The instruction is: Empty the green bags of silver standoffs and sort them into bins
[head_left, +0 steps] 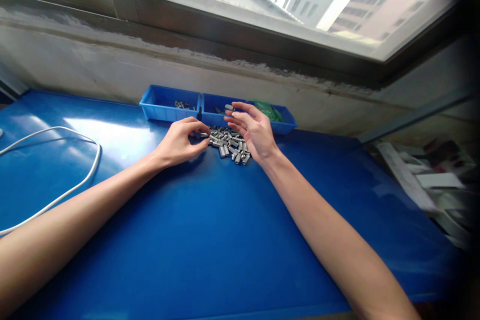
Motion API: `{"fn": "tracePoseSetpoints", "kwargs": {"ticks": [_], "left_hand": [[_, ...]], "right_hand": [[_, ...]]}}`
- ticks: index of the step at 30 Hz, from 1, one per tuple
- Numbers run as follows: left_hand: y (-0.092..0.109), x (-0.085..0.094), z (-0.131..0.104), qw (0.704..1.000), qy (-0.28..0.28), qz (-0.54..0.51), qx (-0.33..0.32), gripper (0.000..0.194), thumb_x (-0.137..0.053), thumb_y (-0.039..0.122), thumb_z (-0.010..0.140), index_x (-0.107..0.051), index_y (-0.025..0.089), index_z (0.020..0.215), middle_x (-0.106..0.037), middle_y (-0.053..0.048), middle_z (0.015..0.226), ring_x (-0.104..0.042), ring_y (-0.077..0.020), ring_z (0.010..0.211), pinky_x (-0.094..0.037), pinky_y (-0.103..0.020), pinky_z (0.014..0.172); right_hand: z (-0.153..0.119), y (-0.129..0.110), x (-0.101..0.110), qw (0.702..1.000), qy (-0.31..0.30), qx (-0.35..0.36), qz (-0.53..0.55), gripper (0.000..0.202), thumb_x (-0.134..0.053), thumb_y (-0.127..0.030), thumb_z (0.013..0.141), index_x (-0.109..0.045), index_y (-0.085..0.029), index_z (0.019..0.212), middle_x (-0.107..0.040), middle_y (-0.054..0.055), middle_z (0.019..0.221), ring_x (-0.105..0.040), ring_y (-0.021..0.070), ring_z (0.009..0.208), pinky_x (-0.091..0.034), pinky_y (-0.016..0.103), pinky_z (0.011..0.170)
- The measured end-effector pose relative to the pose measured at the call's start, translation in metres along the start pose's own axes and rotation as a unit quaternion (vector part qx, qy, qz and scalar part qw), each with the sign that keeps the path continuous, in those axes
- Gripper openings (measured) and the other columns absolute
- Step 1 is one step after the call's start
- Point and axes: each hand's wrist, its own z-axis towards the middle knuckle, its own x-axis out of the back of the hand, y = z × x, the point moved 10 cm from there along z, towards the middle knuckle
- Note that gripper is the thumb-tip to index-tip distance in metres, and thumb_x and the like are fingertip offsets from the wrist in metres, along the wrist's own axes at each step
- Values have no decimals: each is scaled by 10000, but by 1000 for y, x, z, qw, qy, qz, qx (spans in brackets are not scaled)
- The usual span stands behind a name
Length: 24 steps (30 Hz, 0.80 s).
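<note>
A pile of small silver metal pieces lies on the blue tabletop, just in front of the blue bins. My left hand is at the pile's left edge, thumb and fingers curled around a small metal piece. Above the pile's right side, my right hand holds another metal piece at its fingertips, in front of the middle bin. Small metal parts lie inside the left bin. The right bin contains green material.
A white cable loops across the left of the blue table. Behind the bins rise a wall and a window frame. Blurred boxes and papers are beyond the table's right edge.
</note>
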Motion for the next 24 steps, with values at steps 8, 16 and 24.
{"fn": "tracePoseSetpoints", "kwargs": {"ticks": [8,16,24], "left_hand": [[4,-9,-3,998,-20,26,-45,193,-627,226,817,-758,180,951,-698,-77,1006,-667,-191,858,-540,-316,817],[3,-12,-4,996,-36,69,-43,137,-647,271,836,-731,179,893,-671,-64,938,-646,-191,802,-518,-321,775],[0,-15,-5,995,-44,80,-48,196,-607,340,943,-722,186,903,-679,-59,908,-633,-179,772,-482,-293,723]], "right_hand": [[-2,5,-5,999,-23,-19,-16,296,-721,-257,750,-711,-249,1046,-741,46,1165,-706,210,1044,-545,403,961],[-5,5,-8,999,-29,-30,-17,222,-726,-265,744,-714,-235,964,-752,33,1075,-711,183,893,-581,336,807],[-6,4,-11,998,-43,-36,-4,227,-744,-274,725,-718,-218,943,-759,36,1020,-695,160,797,-579,310,740]]}}
